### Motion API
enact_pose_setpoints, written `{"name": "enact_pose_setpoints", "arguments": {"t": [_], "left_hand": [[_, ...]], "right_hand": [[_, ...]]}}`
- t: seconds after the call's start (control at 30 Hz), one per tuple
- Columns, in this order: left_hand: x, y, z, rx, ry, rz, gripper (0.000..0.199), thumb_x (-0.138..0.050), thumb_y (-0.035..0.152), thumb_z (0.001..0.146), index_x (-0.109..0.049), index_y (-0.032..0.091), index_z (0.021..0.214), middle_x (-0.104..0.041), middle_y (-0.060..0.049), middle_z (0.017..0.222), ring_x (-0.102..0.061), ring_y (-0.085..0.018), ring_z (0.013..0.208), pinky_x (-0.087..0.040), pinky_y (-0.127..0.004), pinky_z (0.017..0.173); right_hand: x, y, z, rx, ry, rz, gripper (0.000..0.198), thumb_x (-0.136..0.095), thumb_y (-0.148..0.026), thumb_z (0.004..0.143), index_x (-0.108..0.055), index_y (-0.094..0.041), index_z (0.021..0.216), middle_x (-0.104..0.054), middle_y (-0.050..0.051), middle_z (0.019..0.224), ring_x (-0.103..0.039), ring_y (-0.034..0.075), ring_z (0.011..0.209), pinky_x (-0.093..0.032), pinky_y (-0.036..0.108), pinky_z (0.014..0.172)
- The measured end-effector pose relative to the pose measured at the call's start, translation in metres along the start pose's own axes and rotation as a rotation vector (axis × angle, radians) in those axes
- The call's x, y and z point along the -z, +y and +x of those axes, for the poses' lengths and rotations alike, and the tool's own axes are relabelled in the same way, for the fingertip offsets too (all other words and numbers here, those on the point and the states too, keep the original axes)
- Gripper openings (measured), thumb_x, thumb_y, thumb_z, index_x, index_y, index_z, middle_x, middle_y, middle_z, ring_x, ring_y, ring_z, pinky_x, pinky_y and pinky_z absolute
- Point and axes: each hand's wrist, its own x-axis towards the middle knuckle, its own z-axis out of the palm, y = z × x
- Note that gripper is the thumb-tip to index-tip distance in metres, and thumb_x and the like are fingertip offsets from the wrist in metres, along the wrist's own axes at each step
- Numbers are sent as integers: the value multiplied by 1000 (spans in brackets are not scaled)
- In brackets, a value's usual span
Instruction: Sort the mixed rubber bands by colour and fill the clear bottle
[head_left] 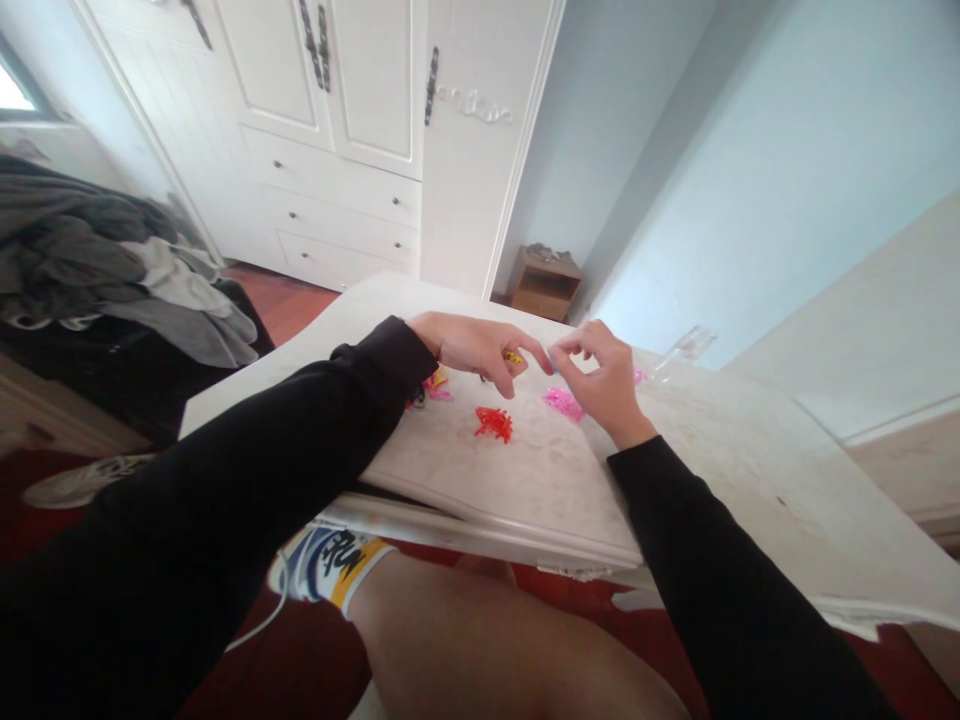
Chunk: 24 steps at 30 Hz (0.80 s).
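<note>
My left hand [484,350] is above the table, index finger stretched toward the right, the other fingers curled around a small yellow bunch [513,357] that looks like elastic bands. Thumb and index finger of my right hand [604,372] pinch together beside that left fingertip. A tiny blue piece [553,366], too small to make out, shows between the two hands. Below them lies a red pile of thin bands [494,425]. A pink pile [562,403] sits partly behind my right hand. Near my left wrist is a mixed-colour pile [436,385], partly covered by the sleeve.
The white table [720,480] has a raised front edge above my bare leg. A clear plastic container [686,350] lies at its back right. Beyond stand a white wardrobe [337,220] and a small wooden cabinet [547,285]. Clothes [82,240] are heaped at the left.
</note>
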Motion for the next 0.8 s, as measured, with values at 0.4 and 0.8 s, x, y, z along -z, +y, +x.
{"name": "enact_pose_setpoints", "arguments": {"t": [0.4, 0.8], "left_hand": [[6, -16, 9, -58, 59, -6, 30, -87, 15, 53, -58, 20, 56, -53, 2, 62, -47, -13, 58, -36, -31, 57], [4, -17, 12, 28, 131, -221, 16, -84, 29, 67, -80, 18, 78, -55, -1, 63, -44, -11, 58, -34, -28, 55]], "right_hand": [[-21, -17, 23, 47, -305, 124, 14, -66, -25, 89, -70, -23, 76, -69, 2, 76, -58, 18, 69, -45, 35, 69], [-20, -1, 6, -203, -39, 241, 10, -63, -29, 90, -66, -22, 83, -71, 3, 79, -64, 18, 74, -52, 36, 73]]}}
